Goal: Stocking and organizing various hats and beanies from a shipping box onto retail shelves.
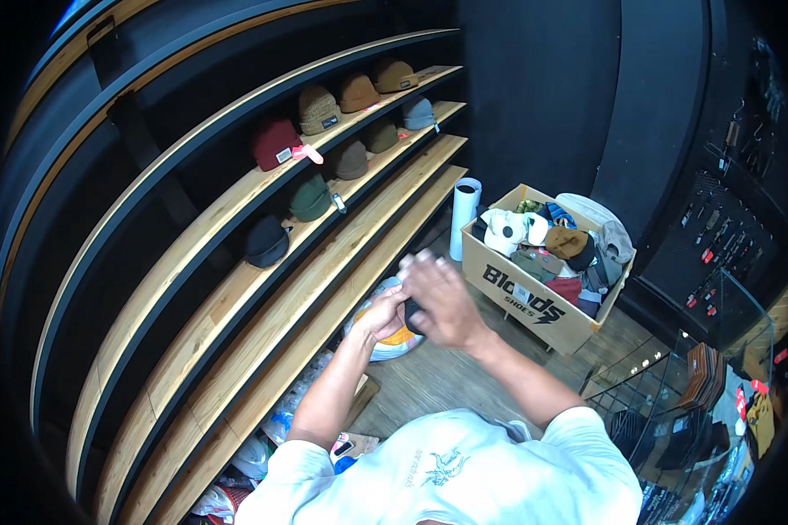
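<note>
In the head view, a person in a white T-shirt [517, 477] is working with 2 bare hands before a wall of wooden shelves [193, 367]. The left hand [381, 317] is pinching a small black item [413, 315] between thumb and fingers; the item is sitting between both hands, mostly hidden, its exact kind impossible to tell. The right hand [446, 306] is covering it with fingers extended flat and close together; whether that hand is also gripping cannot be told.

At 10 o'clock from the hands, a black beanie [266, 242] is resting on a shelf, with a green beanie [310, 201] and 3 others lining up beyond it. Toward 11 o'clock, on the shelf above, a maroon beanie [273, 143] is leading a row of 4. At 1 o'clock, a white tube [463, 229] is standing just beside a cardboard box [503, 276], which is brimming with caps and hats [567, 242] at 2 o'clock. Toward 4 o'clock, a brown stack [700, 376] is resting at a glass display.
</note>
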`<state>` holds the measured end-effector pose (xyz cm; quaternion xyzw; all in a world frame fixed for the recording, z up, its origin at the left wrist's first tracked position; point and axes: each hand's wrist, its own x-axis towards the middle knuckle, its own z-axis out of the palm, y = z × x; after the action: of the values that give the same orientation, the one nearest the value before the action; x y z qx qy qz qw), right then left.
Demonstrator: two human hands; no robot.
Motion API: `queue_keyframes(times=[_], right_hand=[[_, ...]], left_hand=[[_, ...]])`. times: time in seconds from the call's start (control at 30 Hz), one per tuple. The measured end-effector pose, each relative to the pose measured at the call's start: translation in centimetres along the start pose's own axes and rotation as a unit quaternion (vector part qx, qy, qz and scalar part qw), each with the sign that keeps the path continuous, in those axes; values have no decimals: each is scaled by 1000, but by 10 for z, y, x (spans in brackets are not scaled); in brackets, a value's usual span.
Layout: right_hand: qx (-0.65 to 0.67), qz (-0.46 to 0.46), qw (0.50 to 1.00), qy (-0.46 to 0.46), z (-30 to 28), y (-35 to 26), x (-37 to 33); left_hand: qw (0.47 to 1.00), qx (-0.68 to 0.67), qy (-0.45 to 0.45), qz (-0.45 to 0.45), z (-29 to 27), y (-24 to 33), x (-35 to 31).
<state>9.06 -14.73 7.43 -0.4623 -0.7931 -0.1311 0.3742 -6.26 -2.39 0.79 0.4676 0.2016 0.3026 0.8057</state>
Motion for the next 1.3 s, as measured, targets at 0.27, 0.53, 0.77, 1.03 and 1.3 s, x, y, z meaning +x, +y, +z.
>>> queue_keyframes(times=[0.27, 0.53, 0.77, 1.03, 1.3], right_hand=[[70, 215, 965, 134, 3, 19, 1], [193, 415, 886, 75, 32, 72, -76], [695, 492, 524, -15, 57, 63, -59], [509, 368, 776, -58, 46, 60, -28], [7, 228, 956, 187, -31, 39, 27]], left_hand=[[995, -28, -52, -85, -7, -9, 3], [996, -27, -57, -63, -22, 1, -7], [991, 2, -111, -74, -15, 9, -18], [995, 74, -52, -46, 4, 22, -6], [995, 60, 37, -68, 7, 16, 4]])
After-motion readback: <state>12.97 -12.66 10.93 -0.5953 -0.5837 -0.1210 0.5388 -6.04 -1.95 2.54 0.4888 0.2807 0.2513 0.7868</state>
